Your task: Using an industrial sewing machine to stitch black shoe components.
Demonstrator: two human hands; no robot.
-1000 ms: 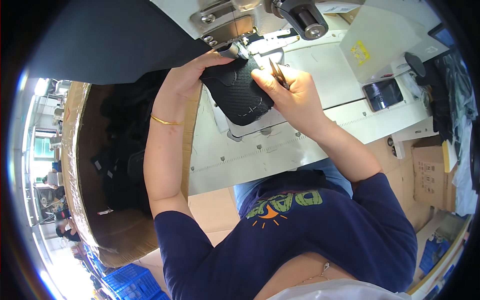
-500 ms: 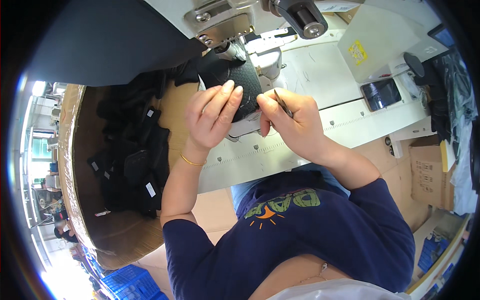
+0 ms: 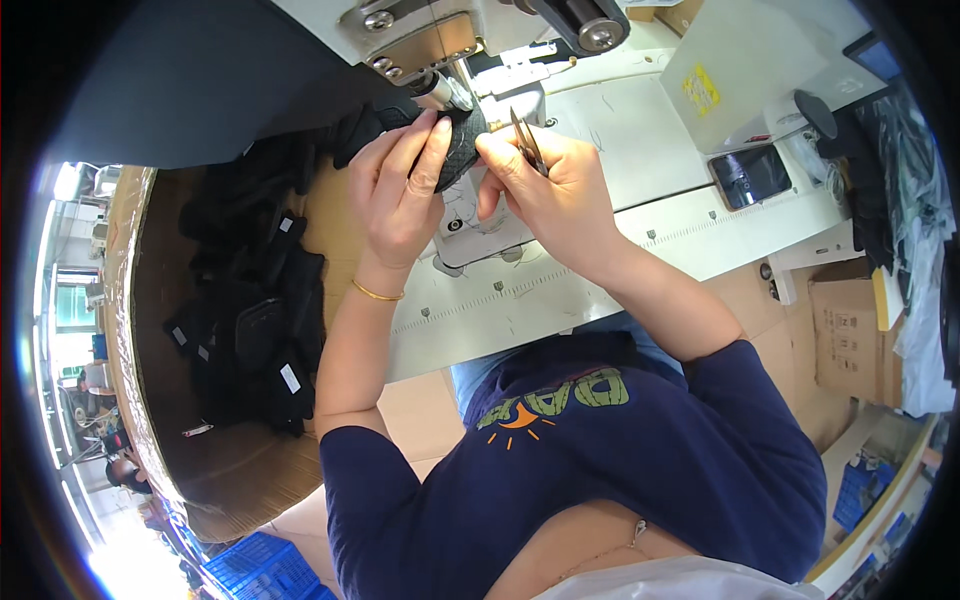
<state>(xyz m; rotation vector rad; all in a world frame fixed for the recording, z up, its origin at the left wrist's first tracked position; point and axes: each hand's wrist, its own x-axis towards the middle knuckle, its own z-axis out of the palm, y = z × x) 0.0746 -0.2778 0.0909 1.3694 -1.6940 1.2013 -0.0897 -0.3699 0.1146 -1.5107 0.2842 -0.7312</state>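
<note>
Under the sewing machine head (image 3: 430, 45), at its needle area, lies a black textured fabric piece (image 3: 462, 155). My left hand (image 3: 398, 195) is closed on the piece's near left side, fingertips pressed together just below the metal presser part (image 3: 443, 92). At the piece's right edge, the thumb and forefinger of my right hand (image 3: 555, 195) are pinched together; whether they grip the fabric is hard to see. Tucked in that same hand is a small dark metal tool with two pointed prongs (image 3: 527, 143), snips or tweezers, pointing away from me. Its other end is hidden by my fingers.
Left of the machine stands a large cardboard box (image 3: 235, 490) holding black fabric pieces (image 3: 265, 320) with white labels. A phone (image 3: 750, 178) lies on the white table (image 3: 620, 130) at right. Blue crates (image 3: 265, 570) sit at lower left; another carton (image 3: 850, 335) stands at right.
Both hands and the fabric piece have moved away from me, closer under the machine head. The prongs of the tool now show apart. The whole view has shifted slightly.
</note>
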